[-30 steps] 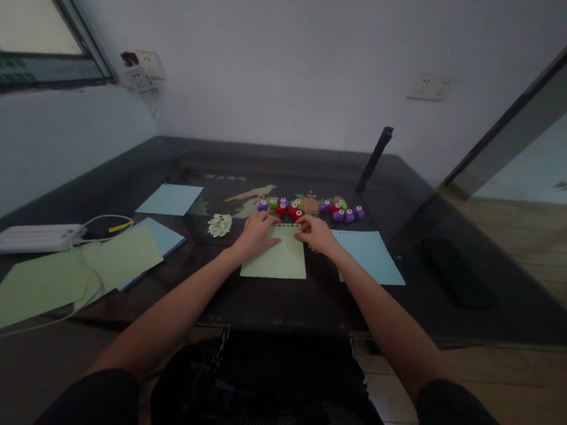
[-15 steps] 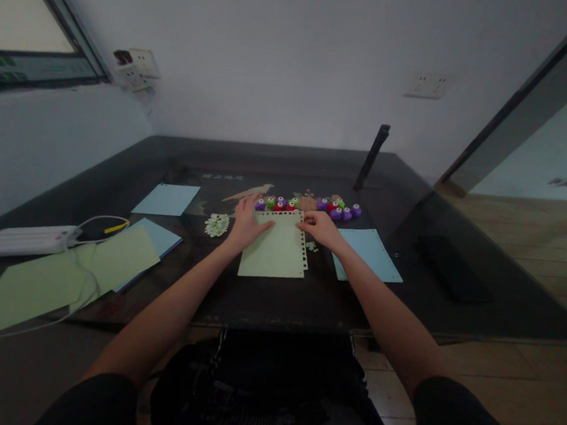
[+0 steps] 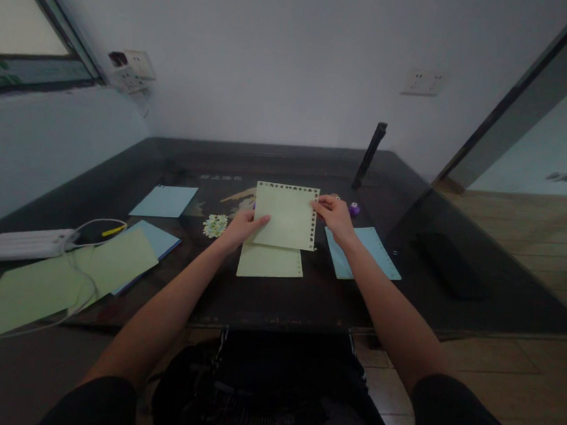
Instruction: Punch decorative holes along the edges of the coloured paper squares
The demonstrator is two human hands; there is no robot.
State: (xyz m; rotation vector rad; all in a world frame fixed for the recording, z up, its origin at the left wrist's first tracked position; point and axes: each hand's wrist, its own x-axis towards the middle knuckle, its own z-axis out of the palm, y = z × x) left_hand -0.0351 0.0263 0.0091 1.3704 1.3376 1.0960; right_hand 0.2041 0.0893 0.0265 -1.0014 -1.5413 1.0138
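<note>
While the left hand (image 3: 241,227) pinches its lower left edge and the right hand (image 3: 335,216) grips its right edge, the pale green sheet (image 3: 286,216), hole-punched along top and right, stands tilted upright above a second green sheet (image 3: 270,262), long axis vertical.

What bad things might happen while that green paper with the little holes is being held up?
The pale green punched paper sheet is pinched only at its edges by the left hand and right hand, so it might bend or tear along its punched border. If it swings, it could scatter the small pile of paper cut-outs beside the left hand. It also hides most of the punches; only a small purple punch shows, easy to knock.
</note>
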